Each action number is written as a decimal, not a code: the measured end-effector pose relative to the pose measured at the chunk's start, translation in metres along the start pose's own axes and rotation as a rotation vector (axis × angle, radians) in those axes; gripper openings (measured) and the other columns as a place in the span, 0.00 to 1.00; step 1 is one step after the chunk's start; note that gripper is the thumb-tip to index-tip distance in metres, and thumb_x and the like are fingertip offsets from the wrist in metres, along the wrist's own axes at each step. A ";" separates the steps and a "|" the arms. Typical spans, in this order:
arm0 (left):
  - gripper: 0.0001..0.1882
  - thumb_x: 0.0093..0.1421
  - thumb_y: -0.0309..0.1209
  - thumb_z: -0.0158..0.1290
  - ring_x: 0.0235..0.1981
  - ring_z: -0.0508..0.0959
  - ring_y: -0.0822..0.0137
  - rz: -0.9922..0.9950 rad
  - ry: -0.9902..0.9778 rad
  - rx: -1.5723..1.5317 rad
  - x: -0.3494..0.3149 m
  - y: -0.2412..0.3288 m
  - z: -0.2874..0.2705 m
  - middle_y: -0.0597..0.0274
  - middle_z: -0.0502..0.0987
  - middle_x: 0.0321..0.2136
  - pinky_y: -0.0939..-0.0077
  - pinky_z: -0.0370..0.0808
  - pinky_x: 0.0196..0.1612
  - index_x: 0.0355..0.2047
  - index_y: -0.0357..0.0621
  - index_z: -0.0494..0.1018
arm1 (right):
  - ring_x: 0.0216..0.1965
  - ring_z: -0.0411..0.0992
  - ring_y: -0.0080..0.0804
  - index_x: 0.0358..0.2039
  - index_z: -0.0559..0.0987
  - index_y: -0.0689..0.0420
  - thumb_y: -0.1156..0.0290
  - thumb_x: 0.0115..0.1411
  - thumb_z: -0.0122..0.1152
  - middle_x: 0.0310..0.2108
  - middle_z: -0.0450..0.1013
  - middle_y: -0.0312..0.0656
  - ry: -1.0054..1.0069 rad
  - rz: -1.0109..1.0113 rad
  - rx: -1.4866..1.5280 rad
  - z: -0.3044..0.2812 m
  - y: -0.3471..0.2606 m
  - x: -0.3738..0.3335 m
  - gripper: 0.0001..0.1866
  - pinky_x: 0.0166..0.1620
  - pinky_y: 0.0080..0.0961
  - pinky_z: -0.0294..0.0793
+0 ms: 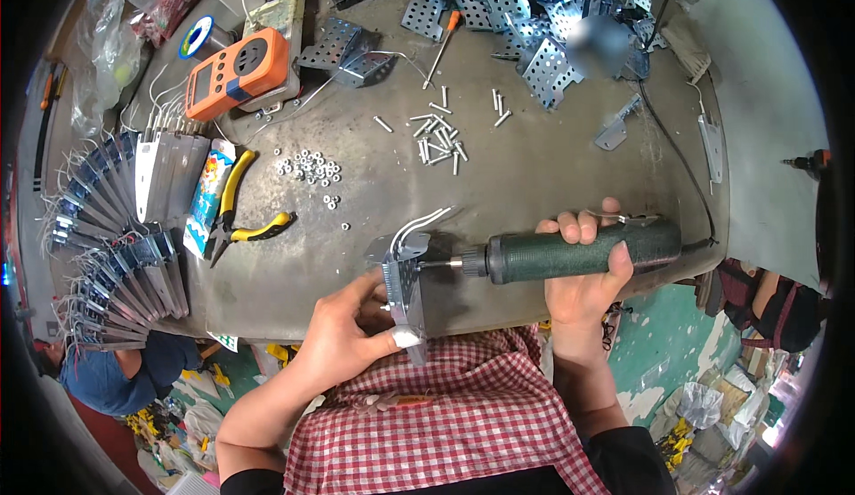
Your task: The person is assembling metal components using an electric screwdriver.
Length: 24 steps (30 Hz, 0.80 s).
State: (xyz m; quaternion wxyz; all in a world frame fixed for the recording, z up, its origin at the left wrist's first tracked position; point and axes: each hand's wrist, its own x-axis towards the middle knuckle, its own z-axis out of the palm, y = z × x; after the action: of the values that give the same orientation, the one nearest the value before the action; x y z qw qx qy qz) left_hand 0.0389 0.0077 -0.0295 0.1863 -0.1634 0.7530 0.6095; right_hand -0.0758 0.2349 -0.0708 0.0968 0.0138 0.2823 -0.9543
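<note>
Metal bracket point(408, 292), above the near edge of the table point(267, 290), is pinched in the left hand point(343, 326); the right hand point(582, 296) wraps a green power screwdriver point(543, 256) — a loose pinch could let the bracket twist.

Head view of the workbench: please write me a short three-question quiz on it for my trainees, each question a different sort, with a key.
1. Multiple choice: what does the right hand grip?
a) yellow-handled pliers
b) green power driver
c) orange meter

2. True or false: the pile of small nuts lies to the left of the cluster of loose screws.

3. Fill in: the driver's bit points toward the metal bracket, which is held by the ____.

Key:
1. b
2. True
3. left hand
</note>
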 end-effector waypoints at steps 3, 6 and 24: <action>0.37 0.44 0.34 0.63 0.35 0.78 0.64 -0.037 0.019 0.004 -0.002 0.005 0.001 0.52 0.75 0.35 0.73 0.76 0.37 0.51 0.31 0.61 | 0.35 0.63 0.29 0.47 0.63 0.49 0.57 0.52 0.55 0.28 0.66 0.33 0.025 -0.004 0.012 0.000 -0.004 0.000 0.23 0.48 0.37 0.60; 0.37 0.44 0.34 0.64 0.34 0.78 0.66 -0.032 0.042 0.013 0.004 0.006 0.000 0.52 0.75 0.35 0.73 0.76 0.37 0.51 0.31 0.61 | 0.35 0.63 0.29 0.47 0.63 0.50 0.57 0.52 0.55 0.28 0.66 0.33 0.036 0.000 0.043 -0.002 -0.002 0.006 0.23 0.48 0.37 0.60; 0.23 0.50 0.24 0.52 0.46 0.70 0.49 0.560 0.496 0.639 -0.004 -0.119 -0.027 0.42 0.70 0.45 0.63 0.67 0.49 0.47 0.30 0.65 | 0.40 0.62 0.33 0.48 0.61 0.52 0.64 0.55 0.53 0.31 0.64 0.37 0.044 0.103 0.620 0.019 -0.004 -0.004 0.21 0.51 0.34 0.61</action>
State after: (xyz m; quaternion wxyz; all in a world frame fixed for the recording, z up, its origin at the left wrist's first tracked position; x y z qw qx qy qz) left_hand 0.0961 -0.0433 -0.1242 -0.1286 -0.0297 0.9390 0.3177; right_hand -0.0721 0.2285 -0.0529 0.1302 0.0774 -0.0209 -0.9882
